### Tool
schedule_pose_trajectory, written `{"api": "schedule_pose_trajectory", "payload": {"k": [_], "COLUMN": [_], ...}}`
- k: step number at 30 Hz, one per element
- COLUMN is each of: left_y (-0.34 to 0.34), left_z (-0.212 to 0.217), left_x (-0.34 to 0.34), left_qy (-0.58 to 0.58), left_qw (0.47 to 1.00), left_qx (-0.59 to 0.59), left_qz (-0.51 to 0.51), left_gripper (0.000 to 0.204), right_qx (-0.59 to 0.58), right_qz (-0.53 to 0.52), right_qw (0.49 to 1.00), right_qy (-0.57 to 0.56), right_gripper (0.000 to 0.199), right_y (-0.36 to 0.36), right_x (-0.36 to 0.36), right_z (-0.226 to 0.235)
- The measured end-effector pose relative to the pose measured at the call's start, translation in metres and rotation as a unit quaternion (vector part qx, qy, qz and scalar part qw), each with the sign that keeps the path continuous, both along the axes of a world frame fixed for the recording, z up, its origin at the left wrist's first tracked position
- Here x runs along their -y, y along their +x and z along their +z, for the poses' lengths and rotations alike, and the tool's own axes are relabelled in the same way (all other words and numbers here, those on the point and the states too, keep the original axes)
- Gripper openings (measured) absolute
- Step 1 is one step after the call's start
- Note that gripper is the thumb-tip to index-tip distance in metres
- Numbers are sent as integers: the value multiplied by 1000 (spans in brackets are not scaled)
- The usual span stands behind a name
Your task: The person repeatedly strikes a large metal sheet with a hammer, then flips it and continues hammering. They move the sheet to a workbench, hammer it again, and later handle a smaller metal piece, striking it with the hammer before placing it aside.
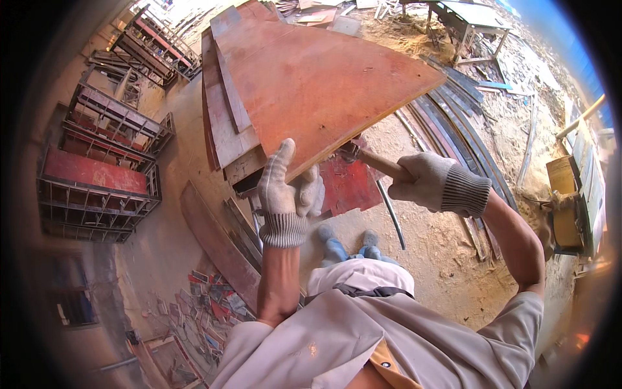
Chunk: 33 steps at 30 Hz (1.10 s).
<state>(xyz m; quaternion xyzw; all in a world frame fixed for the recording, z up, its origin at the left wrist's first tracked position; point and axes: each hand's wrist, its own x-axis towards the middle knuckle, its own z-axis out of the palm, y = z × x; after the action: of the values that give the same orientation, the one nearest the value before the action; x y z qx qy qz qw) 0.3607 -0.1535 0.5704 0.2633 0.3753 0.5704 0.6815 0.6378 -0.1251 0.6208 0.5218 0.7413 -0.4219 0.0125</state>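
Observation:
A large reddish-brown plywood panel [324,78] lies at the top of a stack in front of me, one corner pointing right. My left hand [283,185], in a pale knitted glove, grips the panel's near edge with fingers on the upper face and the rest of the hand beneath. Wrapped round the wooden handle of a hammer [387,165] is my right hand [424,181], gloved the same way. The hammer's head is at the panel's near edge, partly hidden under it. Below the panel, a red board [350,185] shows.
Metal racks [97,172] holding red boards stand at the left. Long strips [463,139] lie to the right of the stack. Scrap pieces [207,298] litter the lower left floor. A table [476,16] stands far right. A metal rod [391,214] is near my feet.

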Motion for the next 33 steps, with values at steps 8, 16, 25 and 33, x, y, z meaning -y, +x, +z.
{"api": "schedule_pose_trajectory", "payload": {"k": [8, 16, 25, 33], "left_y": [24, -35, -58, -112], "left_z": [12, -88, -243, -410], "left_x": [22, 89, 158, 235], "left_qy": [-27, 48, -241, -350], "left_qw": [998, 989, 908, 824], "left_qx": [-38, 132, 312, 281], "left_qz": [35, 55, 145, 347], "left_gripper": [67, 33, 45, 65], "right_qx": [-194, -334, -488, -217], "right_qz": [-135, -398, -511, -498], "right_qw": [958, 800, 672, 834], "right_qy": [163, -300, -221, -90], "right_gripper": [21, 24, 45, 24], "right_y": [-78, -49, 48, -23], "right_x": [-17, 36, 42, 170], "right_z": [-174, -372, -349, -356]}}
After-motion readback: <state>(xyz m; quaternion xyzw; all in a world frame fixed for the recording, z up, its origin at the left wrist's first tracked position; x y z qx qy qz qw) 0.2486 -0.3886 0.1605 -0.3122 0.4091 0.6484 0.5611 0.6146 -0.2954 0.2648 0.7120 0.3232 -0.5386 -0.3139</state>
